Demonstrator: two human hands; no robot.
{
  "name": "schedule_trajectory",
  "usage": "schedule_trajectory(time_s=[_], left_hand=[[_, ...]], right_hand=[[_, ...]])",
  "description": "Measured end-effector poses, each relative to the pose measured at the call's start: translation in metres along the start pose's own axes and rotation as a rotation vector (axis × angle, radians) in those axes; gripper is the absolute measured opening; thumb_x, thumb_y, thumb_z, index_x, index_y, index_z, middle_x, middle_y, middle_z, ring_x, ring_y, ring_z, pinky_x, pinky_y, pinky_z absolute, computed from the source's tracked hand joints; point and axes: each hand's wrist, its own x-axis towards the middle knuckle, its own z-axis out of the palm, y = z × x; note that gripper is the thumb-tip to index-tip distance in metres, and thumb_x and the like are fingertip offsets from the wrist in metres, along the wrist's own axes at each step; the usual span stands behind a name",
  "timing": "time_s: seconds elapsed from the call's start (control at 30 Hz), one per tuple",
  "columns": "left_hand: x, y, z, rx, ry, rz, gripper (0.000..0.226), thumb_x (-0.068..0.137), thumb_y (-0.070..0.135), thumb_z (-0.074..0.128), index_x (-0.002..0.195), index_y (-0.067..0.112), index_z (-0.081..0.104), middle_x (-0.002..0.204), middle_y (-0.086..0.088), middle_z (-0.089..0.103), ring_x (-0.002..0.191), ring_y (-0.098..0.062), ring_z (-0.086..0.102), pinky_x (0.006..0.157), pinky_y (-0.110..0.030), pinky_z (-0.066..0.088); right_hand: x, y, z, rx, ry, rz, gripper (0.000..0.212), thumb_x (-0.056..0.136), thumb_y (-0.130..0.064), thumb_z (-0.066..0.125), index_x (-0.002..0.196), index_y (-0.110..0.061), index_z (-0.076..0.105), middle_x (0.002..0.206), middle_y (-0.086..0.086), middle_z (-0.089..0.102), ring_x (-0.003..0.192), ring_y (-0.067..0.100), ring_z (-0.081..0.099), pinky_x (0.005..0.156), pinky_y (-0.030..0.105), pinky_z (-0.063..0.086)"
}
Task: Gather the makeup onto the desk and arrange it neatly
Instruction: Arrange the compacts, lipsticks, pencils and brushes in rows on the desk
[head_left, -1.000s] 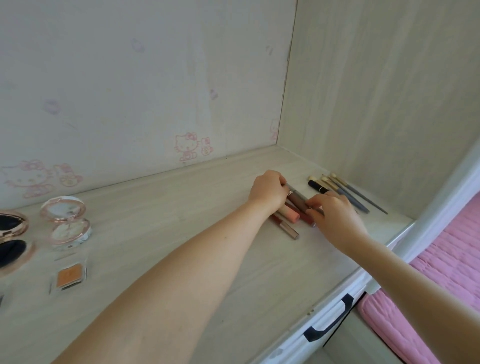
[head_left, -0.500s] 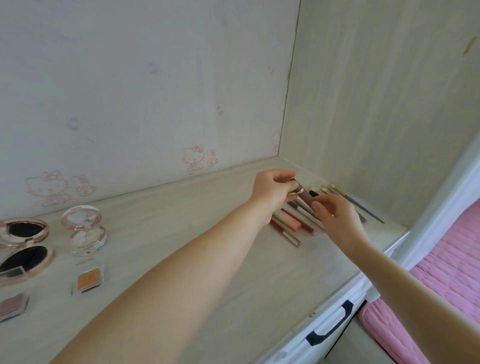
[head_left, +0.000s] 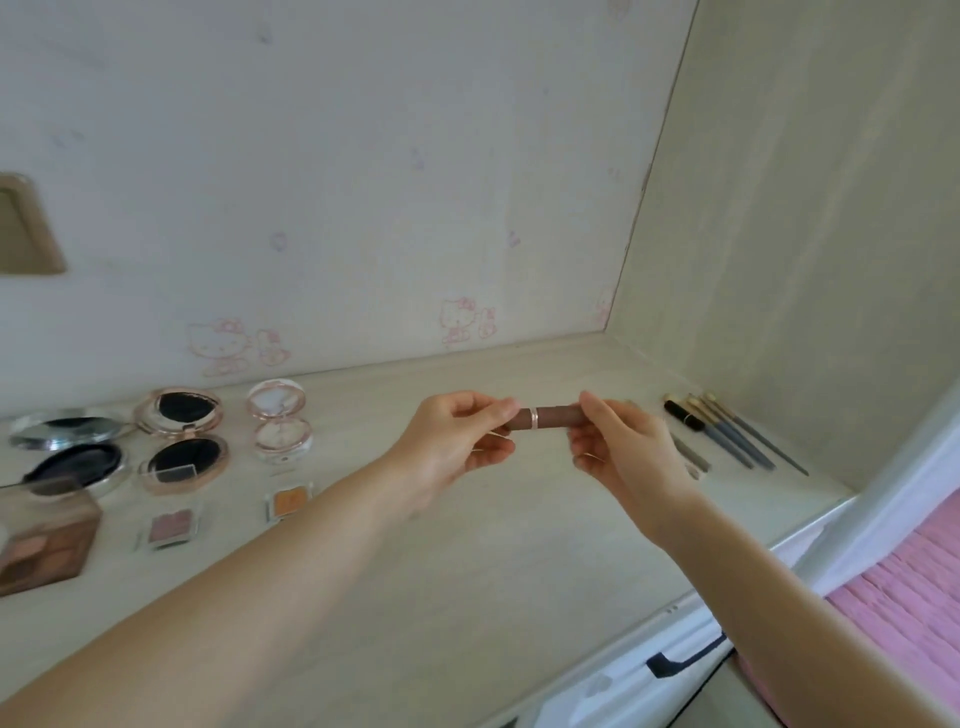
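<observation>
Pale wood grain runs across the desk, and nearest its front edge a black drawer handle shows below, with pink bedding off to the right. Two bare forearms reach in over the top. Held up above the surface between them is a brown lip tube with a thin metallic ring, lying level; the left hand pinches its left end with curled fingers, and the right hand pinches the right end.

On the left side of the desk lie a brown eyeshadow palette, a small pink single shadow and an orange single shadow. Behind these sit open compacts: a silver-rimmed one, a rose-gold one with dark insides, and a small pale one.

To the right, just beyond the right hand, a black tube and several slim grey-handled brushes lie side by side near the side panel. At the back, the wall carries faint pink cartoon cat prints.
</observation>
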Motion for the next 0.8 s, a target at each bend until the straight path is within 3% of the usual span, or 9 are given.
schedule_trajectory(time_s=[0.1, 0.2, 0.37, 0.47, 0.53, 0.63, 0.8], left_hand=[[-0.026, 0.001, -0.025, 0.018, 0.006, 0.005, 0.017, 0.089, 0.024, 0.066, 0.085, 0.008, 0.069, 0.073, -0.005, 0.064, 0.066, -0.018, 0.064, 0.066, -0.026, 0.055], [-0.052, 0.004, -0.049, 0.061, 0.009, -0.003, 0.022, 0.091, 0.030, 0.062, 0.085, 0.010, 0.069, 0.070, -0.004, 0.063, 0.064, -0.018, 0.064, 0.062, -0.026, 0.054], [-0.098, 0.003, -0.094, 0.116, 0.059, -0.030, 0.025, 0.092, 0.034, 0.059, 0.085, 0.012, 0.069, 0.070, -0.003, 0.065, 0.064, -0.018, 0.065, 0.060, -0.025, 0.053], [-0.125, 0.001, -0.122, 0.214, 0.063, -0.022, 0.017, 0.087, 0.030, 0.066, 0.087, 0.014, 0.070, 0.074, -0.003, 0.067, 0.067, -0.017, 0.066, 0.061, -0.024, 0.052], [-0.140, 0.001, -0.139, 0.311, 0.075, -0.010, 0.013, 0.084, 0.022, 0.070, 0.093, 0.013, 0.070, 0.074, 0.000, 0.068, 0.067, -0.015, 0.065, 0.061, -0.022, 0.052], [-0.159, 0.000, -0.160, 0.420, 0.110, 0.017, 0.011, 0.083, 0.018, 0.072, 0.093, 0.012, 0.069, 0.069, 0.002, 0.068, 0.063, -0.012, 0.064, 0.057, -0.019, 0.050], [-0.182, -0.005, -0.185, 0.514, 0.181, 0.096, 0.006, 0.086, 0.021, 0.069, 0.087, 0.015, 0.069, 0.066, 0.001, 0.068, 0.058, -0.009, 0.062, 0.055, -0.018, 0.047]], right_hand=[[-0.012, -0.001, 0.026, 0.011, -0.055, 0.019, 0.028, 0.092, -0.023, 0.062, 0.091, 0.004, 0.069, 0.064, 0.006, 0.057, 0.058, 0.011, 0.053, 0.057, 0.023, 0.047], [-0.026, 0.002, 0.051, -0.090, -0.110, 0.017, 0.021, 0.092, -0.024, 0.061, 0.086, -0.007, 0.072, 0.063, 0.005, 0.058, 0.054, 0.013, 0.051, 0.057, 0.025, 0.048], [-0.052, 0.017, 0.102, -0.302, -0.216, 0.023, 0.032, 0.094, -0.033, 0.057, 0.081, -0.008, 0.073, 0.061, 0.004, 0.062, 0.050, 0.015, 0.045, 0.054, 0.025, 0.041], [-0.069, 0.033, 0.134, -0.316, -0.279, 0.058, 0.032, 0.095, -0.032, 0.054, 0.080, -0.009, 0.070, 0.064, 0.011, 0.066, 0.046, 0.015, 0.040, 0.045, 0.022, 0.036], [-0.078, 0.040, 0.153, -0.309, -0.304, 0.088, 0.030, 0.095, -0.029, 0.052, 0.080, -0.009, 0.069, 0.055, 0.010, 0.059, 0.040, 0.014, 0.037, 0.041, 0.021, 0.033], [-0.087, 0.048, 0.176, -0.312, -0.359, 0.111, 0.030, 0.096, -0.027, 0.051, 0.078, -0.011, 0.068, 0.051, 0.007, 0.056, 0.039, 0.015, 0.035, 0.041, 0.022, 0.031], [-0.100, 0.062, 0.200, -0.284, -0.498, 0.080, 0.037, 0.100, -0.030, 0.045, 0.084, -0.005, 0.067, 0.060, 0.003, 0.067, 0.046, 0.012, 0.044, 0.046, 0.020, 0.038]])
